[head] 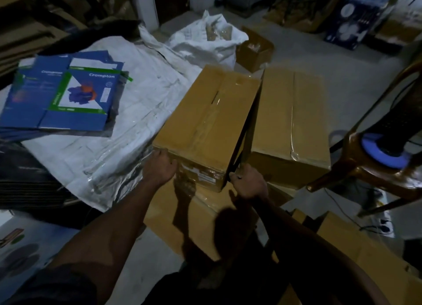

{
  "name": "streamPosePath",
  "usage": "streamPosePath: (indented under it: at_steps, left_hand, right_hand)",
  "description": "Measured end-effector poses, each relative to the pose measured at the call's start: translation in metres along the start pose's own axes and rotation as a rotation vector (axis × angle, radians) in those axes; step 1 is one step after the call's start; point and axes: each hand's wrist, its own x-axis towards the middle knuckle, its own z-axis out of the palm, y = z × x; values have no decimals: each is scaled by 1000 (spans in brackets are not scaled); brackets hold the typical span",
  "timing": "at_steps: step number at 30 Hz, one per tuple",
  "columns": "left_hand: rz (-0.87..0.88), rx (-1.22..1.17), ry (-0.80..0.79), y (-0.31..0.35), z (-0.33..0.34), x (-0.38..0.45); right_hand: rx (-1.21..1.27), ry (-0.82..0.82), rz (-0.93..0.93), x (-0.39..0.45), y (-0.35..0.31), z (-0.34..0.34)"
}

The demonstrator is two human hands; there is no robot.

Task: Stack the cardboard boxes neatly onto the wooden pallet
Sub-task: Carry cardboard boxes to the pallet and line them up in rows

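A taped cardboard box (pixel 210 122) is held at the middle of the scene, tilted, with its near end resting on a flatter cardboard box (pixel 182 215) that lies below it on the floor. Its near left corner is gripped by the left hand (pixel 159 167), fingers curled over the top edge. Its near right corner is gripped by the right hand (pixel 247 182), fingers curled round the lower edge beside a dark gap. A printed label (pixel 202 174) is seen on the near face between the two hands. A second taped cardboard box (pixel 290 124) stands just beside it on the right, the two touching or nearly so along their long sides. No wooden pallet can be made out beneath the boxes in the dim light.

To the left, a white plastic sheet (pixel 127 113) is spread out, and flattened blue Crompton cartons (pixel 61 92) are laid on its far left part. A white sack (pixel 205 39) is seen at the far middle, with a small open carton (pixel 254 49) just right of it. A brown plastic chair (pixel 370 158) stands at the right, with a blue-rimmed object (pixel 383 149) on its seat.
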Motion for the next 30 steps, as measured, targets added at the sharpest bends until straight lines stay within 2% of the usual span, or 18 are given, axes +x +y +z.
streamPosePath:
  at_steps: [5,8,11,16,20,25,30]
  left_hand:
    - [-30,-163,5,8,-16,64]
    - [-68,-311,32,6,-21,107]
    - [-100,-428,25,1,-24,155]
    - [-22,-455,-58,0,-19,210]
    - [21,-529,-155,2,-5,231]
    - [90,-576,-123,-9,17,247]
    - [95,-642,-117,-16,26,258]
  right_hand:
    - [73,-41,109,42,-21,-1]
    - [269,-68,154,67,-30,8]
    - [457,-9,233,96,-46,18]
    - [695,9,358,144,-61,27]
    - [650,-3,325,168,-61,31]
    - [612,126,272,186,-59,45]
    - [631,180,311,189,-55,60]
